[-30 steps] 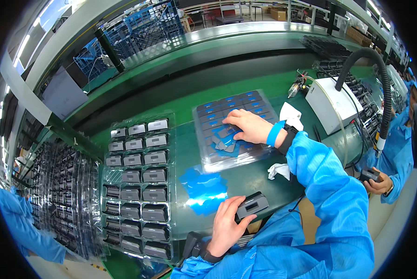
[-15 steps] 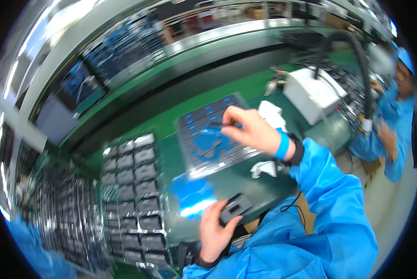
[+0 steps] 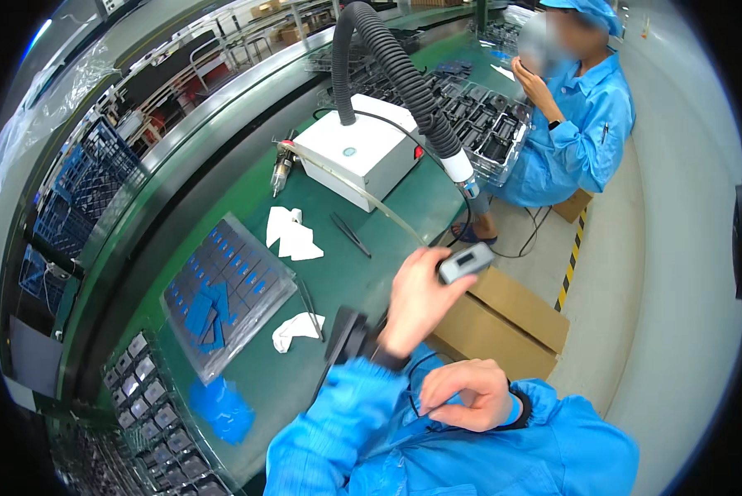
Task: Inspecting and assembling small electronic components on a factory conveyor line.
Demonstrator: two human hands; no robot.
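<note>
My left hand (image 3: pixel 420 298) is closed on a small grey rectangular housing (image 3: pixel 467 262) with a dark window in its face, held up near the bench's right edge. Lower down, in front of my body, my right hand (image 3: pixel 470 393) is pinched together. A little dark shows at its fingertips, but what they hold cannot be made out. To the left lies a clear-wrapped tray (image 3: pixel 265 299) of dark flat pieces with blue tabs, several loose blue-backed pieces (image 3: pixel 208 314) on top. A sheet of blue film (image 3: pixel 220 411) rests nearer me.
A white box-shaped unit (image 3: pixel 350 157) with a black corrugated hose (image 3: pixel 420 99) stands behind. Tweezers (image 3: pixel 351 236) and white wipes (image 3: pixel 292 236) lie on the bench. Housings fill a clear tray (image 3: pixel 152 397) at lower left. Cardboard boxes (image 3: pixel 503 318) stand right; a co-worker (image 3: pixel 582 124) sits beyond.
My left hand has lifted the grey housing up and to the right. My right hand has moved from above the tray of dark pieces toward my body. The view has swung right.
</note>
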